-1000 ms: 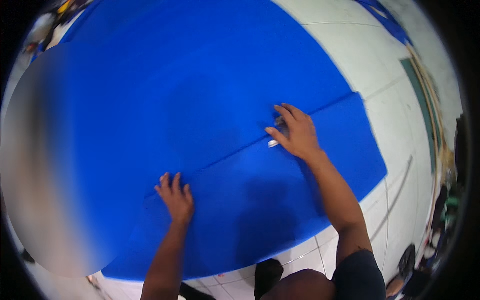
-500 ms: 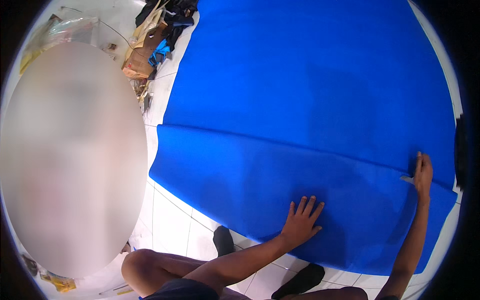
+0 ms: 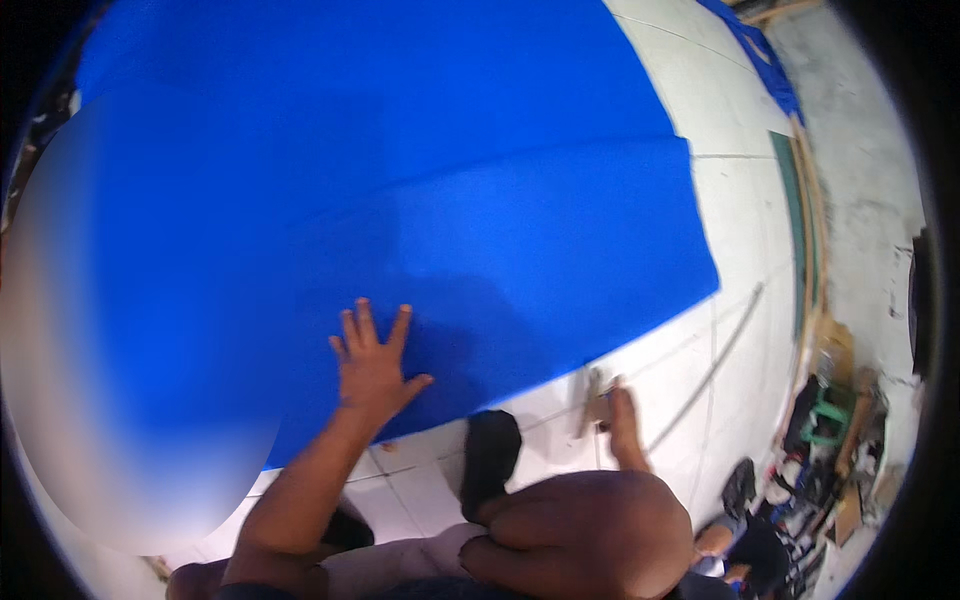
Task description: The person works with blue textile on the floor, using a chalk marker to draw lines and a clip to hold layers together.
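A large blue sheet of cloth-like material (image 3: 520,60) covers the floor, its near part folded back over itself. The folded edge runs along close to my legs. Flat on this folded layer rests my left hand (image 3: 370,375), fingers spread and holding nothing. Just off the sheet's near edge, over the white tiles, is my right hand (image 3: 620,415), blurred by motion. Its fingers are closed at a short tan and grey tool (image 3: 592,400), too smeared to tell its kind.
A long thin grey strip (image 3: 712,380) lies on the white tile floor (image 3: 740,210) to the right. Boards (image 3: 805,220) line the wall. A green plastic stool (image 3: 828,415) stands among clutter at lower right. My bent knee (image 3: 600,530) and dark-socked foot (image 3: 490,455) are close to the sheet.
The view has swung right, bringing the wall and clutter into sight. My right hand has left the sheet and is now over the tiles by its near edge. My left hand stays spread on the sheet.
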Motion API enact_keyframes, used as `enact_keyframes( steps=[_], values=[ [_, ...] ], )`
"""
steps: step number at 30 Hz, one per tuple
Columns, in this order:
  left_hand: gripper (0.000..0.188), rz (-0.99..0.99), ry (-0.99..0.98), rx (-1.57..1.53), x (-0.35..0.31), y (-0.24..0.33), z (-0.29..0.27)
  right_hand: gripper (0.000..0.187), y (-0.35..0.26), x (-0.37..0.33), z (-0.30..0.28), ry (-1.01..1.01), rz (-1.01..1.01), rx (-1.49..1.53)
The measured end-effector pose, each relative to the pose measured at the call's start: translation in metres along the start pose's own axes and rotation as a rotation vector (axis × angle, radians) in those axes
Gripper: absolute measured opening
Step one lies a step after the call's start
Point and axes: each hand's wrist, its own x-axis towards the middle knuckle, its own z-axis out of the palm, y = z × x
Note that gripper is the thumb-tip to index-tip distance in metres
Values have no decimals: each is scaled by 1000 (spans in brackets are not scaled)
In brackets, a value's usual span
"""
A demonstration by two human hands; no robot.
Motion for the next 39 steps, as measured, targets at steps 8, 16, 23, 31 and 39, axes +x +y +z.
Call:
enact_keyframes(
  steps=[8,16,23,31,39],
  values=[
    [112,-15,-68,80,-5,10,-7,46,85,-66,48,171,120,761],
    [105,72,-64,25,-10,-8,-8,41,45,-42,68,35,-78,556],
    [92,177,-115,-68,-8,-37,-16,52,29,-30,99,23,-119,551],
    [71,-254,-839,-90,-143,-268,-72,43,18,20,20,-250,-71,111],
    [68,-1025,221,-1840,-286,-395,120,29,-2,72,34,69,-170,576]
  ],
)
